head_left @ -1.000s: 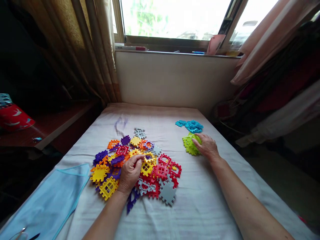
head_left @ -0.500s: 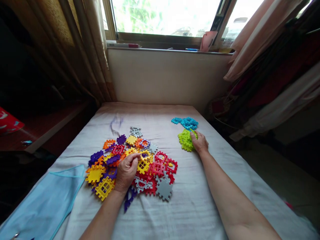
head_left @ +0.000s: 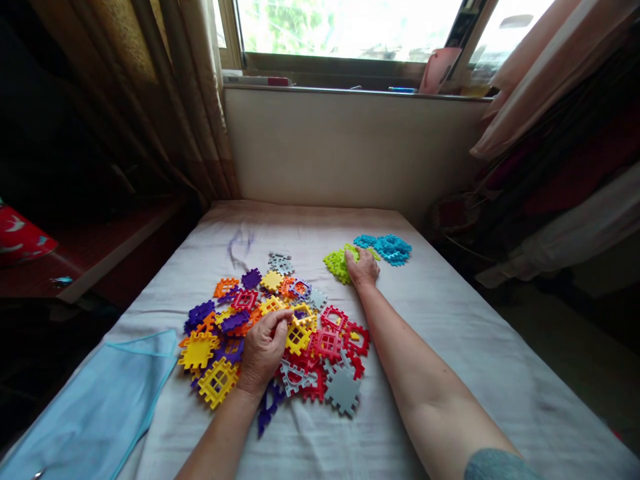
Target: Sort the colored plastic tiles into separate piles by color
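Observation:
A heap of flat plastic interlocking tiles [head_left: 280,333] in yellow, red, purple, orange and grey lies on a white cloth [head_left: 450,320]. My left hand [head_left: 263,350] rests on the heap, thumb and fingers pinched on the rim of a yellow tile [head_left: 299,319]. Farther back, my right hand [head_left: 363,267] lies fingers-down on a small pile of lime-green tiles [head_left: 337,263]; whether it grips them is not visible. A group of blue tiles [head_left: 387,247] sits just right of that hand.
A light blue cloth [head_left: 95,407] lies at the front left corner. A wall and window sill [head_left: 350,90] with a pink object [head_left: 433,70] stand behind. Curtains hang left and right. A dark shelf [head_left: 100,250] holds a red item [head_left: 23,237].
My right hand and the green tiles under it have shifted left, away from the blue tiles and toward the heap. My left hand has stayed pinched on the heap.

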Motion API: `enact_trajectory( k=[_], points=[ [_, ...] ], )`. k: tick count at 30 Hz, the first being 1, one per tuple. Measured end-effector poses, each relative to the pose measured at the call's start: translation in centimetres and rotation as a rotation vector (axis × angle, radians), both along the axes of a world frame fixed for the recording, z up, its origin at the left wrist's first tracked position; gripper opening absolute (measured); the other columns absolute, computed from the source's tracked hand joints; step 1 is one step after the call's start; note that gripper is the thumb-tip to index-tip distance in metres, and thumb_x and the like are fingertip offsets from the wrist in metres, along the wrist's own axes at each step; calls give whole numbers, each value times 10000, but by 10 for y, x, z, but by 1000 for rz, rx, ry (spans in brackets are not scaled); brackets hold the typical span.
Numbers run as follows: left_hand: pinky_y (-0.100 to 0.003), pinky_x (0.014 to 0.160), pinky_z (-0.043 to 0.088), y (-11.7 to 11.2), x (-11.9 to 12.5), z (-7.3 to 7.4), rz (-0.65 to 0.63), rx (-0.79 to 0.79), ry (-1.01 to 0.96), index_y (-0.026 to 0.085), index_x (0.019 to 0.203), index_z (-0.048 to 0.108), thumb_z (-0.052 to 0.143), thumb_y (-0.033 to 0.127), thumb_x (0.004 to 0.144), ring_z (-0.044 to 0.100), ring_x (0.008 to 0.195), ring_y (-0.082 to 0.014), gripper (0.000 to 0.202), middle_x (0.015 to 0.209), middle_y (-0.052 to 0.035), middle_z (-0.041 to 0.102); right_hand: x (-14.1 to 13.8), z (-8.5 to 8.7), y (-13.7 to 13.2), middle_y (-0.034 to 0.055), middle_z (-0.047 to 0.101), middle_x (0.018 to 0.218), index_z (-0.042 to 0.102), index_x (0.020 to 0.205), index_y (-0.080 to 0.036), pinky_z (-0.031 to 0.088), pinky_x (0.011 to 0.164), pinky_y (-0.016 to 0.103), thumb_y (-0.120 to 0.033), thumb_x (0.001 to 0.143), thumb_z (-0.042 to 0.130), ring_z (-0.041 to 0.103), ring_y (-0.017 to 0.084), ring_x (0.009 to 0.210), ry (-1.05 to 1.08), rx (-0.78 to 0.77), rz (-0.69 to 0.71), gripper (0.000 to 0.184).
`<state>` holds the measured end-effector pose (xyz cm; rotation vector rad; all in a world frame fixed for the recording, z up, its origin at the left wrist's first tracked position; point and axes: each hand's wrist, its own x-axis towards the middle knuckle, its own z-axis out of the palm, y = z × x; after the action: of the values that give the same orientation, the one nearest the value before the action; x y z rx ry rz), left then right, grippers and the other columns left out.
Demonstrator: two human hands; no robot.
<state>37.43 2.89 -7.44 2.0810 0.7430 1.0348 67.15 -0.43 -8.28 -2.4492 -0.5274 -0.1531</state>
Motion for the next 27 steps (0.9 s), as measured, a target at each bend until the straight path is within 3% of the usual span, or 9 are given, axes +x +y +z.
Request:
enact_trajectory(
  k=[5, 8, 13, 17, 23, 27],
  points=[
    [-256, 748, 580, 0, -1, -2, -20, -18, -7, 224, 928, 733, 512, 251, 870, 723, 783, -157, 230, 858, -13, 763, 10, 1, 45, 149, 555, 1326, 607, 1286, -173, 375, 1026, 452, -465, 912, 462, 503, 300, 1204, 8, 6, 21, 495],
    [-246, 750, 577, 0, -1, -3, -27, -39, -3, 230, 941, 732, 515, 240, 881, 723, 796, -151, 224, 873, -8, 763, 15, 0, 56, 146, 550, 1327, 605, 1288, -185, 384, 1019, 440, -466, 918, 454, 490, 293, 1218, 2, 15, 43, 488],
    [-239, 742, 576, -1, -1, -3, -32, -50, -6, 231, 941, 731, 513, 237, 884, 721, 791, -146, 225, 868, -5, 761, 26, -7, 31, 147, 508, 1394, 599, 1289, -187, 366, 1035, 462, -426, 929, 422, 465, 290, 1259, -115, 70, -74, 468],
    [-250, 750, 579, -2, -1, -3, -28, -63, 4, 228, 946, 731, 512, 254, 883, 721, 795, -153, 229, 872, -12, 761, 33, -9, 8, 166, 556, 1334, 598, 1291, -168, 362, 1029, 476, -422, 931, 404, 507, 306, 1225, -58, -8, -171, 483],
    [-262, 758, 580, -1, -1, -5, -37, -92, 10, 225, 949, 730, 505, 265, 887, 720, 801, -159, 237, 876, -19, 760, 27, -13, 3, 156, 609, 1271, 548, 1336, -146, 384, 1027, 399, -412, 942, 344, 532, 270, 1200, -17, -9, 84, 517],
    [-268, 764, 581, 0, 0, -6, -37, -93, 12, 225, 956, 731, 507, 265, 886, 720, 807, -163, 238, 883, -21, 761, 15, -20, -4, 175, 462, 1437, 472, 1401, -158, 346, 1070, 402, -570, 875, 467, 418, 276, 1328, -94, -32, 209, 668]
  ],
)
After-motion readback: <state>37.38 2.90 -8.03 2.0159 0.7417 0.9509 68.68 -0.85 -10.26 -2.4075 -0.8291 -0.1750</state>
